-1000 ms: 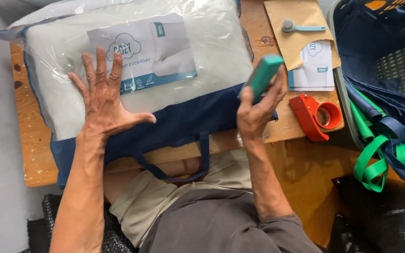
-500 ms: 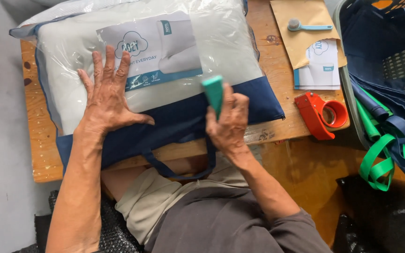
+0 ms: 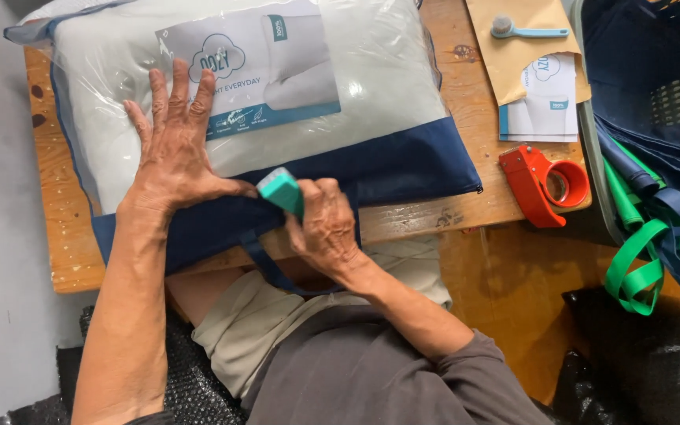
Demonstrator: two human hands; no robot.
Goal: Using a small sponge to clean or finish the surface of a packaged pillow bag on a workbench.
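My right hand, closed around a teal block, has swung down from mid-air onto the bagged pillow's navy band at frame centre; my left hand stays flat, pressing it.

The packaged pillow runs off the top edge, and its lower blue band is partly covered by both hands. Most of the teal block is buried in the right hand. The blue bags are cut off at right.
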